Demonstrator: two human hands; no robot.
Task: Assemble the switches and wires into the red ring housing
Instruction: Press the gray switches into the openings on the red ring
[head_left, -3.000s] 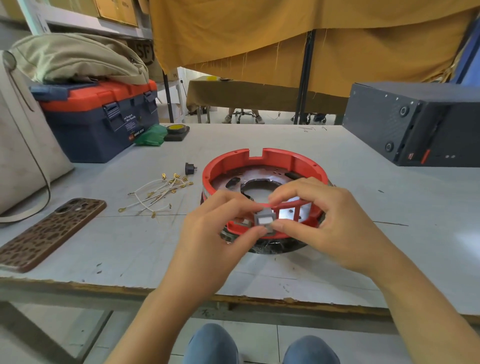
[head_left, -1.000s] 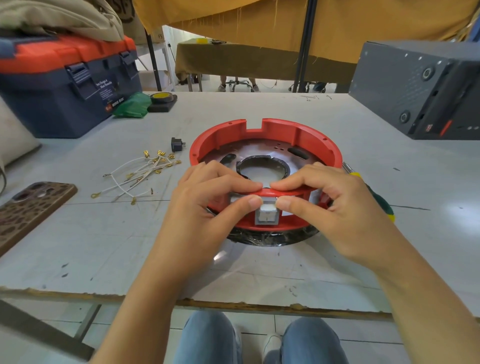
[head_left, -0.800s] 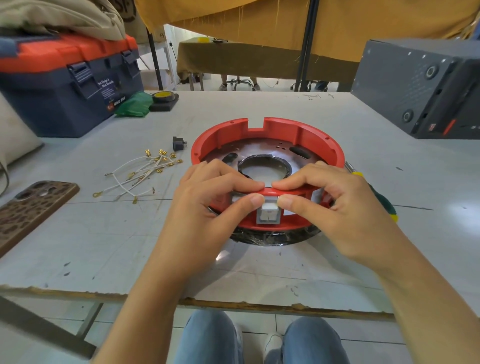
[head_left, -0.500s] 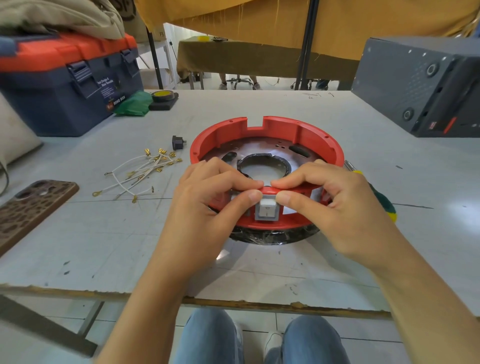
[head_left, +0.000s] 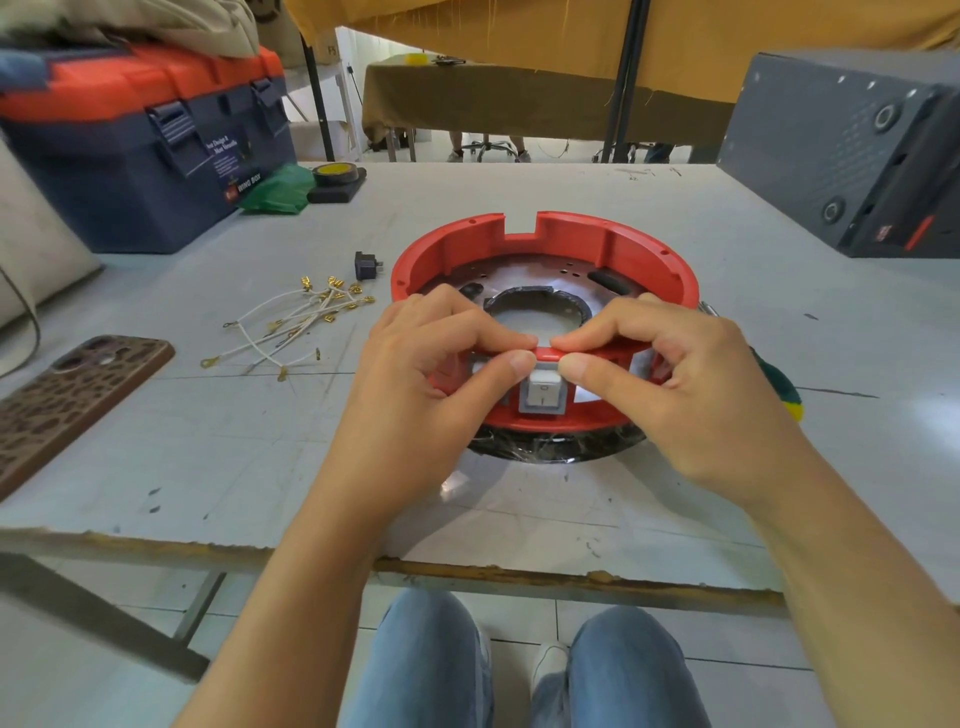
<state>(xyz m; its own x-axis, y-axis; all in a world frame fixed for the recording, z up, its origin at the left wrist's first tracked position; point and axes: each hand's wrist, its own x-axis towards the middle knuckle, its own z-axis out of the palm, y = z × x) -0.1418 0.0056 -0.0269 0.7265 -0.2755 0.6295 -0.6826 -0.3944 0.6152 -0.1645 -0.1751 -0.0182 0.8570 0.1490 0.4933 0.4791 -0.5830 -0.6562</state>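
- While the red ring housing (head_left: 545, 244) sits flat on the grey table (head_left: 571, 187) near its front edge, a grey rocker switch (head_left: 543, 396) sits in a slot of the near wall.
- The left hand (head_left: 415, 395) curls over the near rim, index finger on top of the rim and thumb tip pressing the switch's upper left corner.
- The right hand (head_left: 691, 389) mirrors it, fingers bent over the rim and thumb tip on the switch's upper right corner.
- A loose bundle of white wires (head_left: 291, 327) with gold terminals lies on the table left of the housing, apart from it.
- A small black switch (head_left: 367, 266) rests just beyond the wires, near the housing's left wall.
- A phone (head_left: 67, 400) in a patterned case lies at the left edge; a blue and red toolbox (head_left: 145, 156) stands behind it.
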